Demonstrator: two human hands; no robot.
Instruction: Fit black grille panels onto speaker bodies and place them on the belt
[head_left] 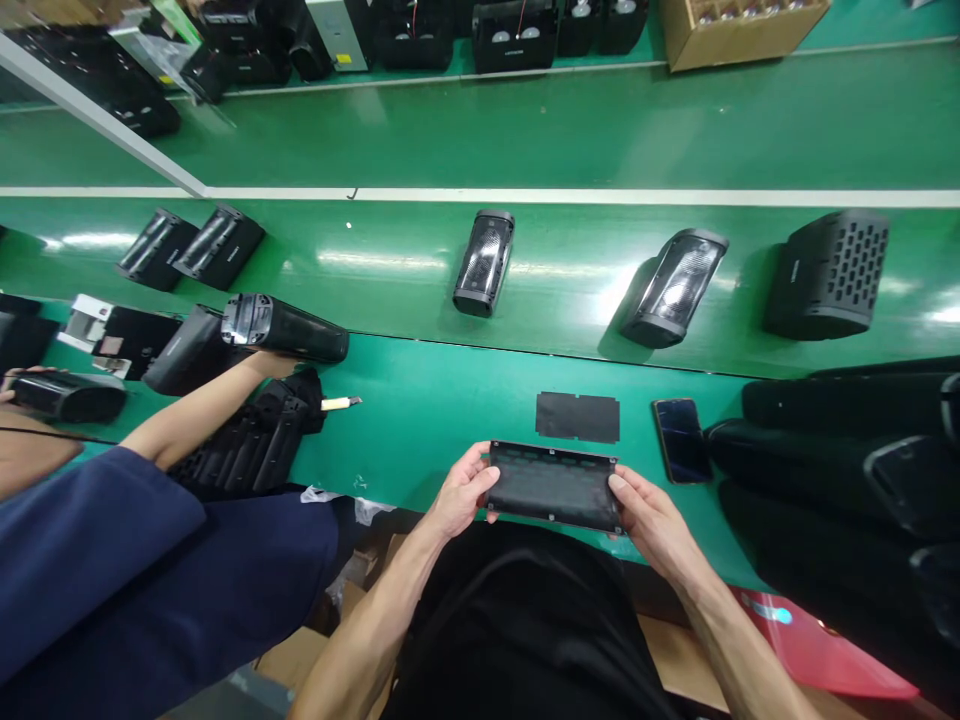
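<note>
Currently being held: a flat black rectangular panel point(553, 487), level between both hands, just above the bench.

The left hand point(463, 490) and right hand point(654, 522) are each gripping a short end, closed narrowly on its edges, over a green bench top point(450, 440). A thin black sheet point(577, 417) is lying just beyond the hands, with a smartphone point(681, 440) beside it, nearer the right hand. Farther left, a co-worker's hand point(270, 365) is holding a black speaker housing point(285, 328), while other speaker housings point(484, 263) are standing in a row ahead.
</note>
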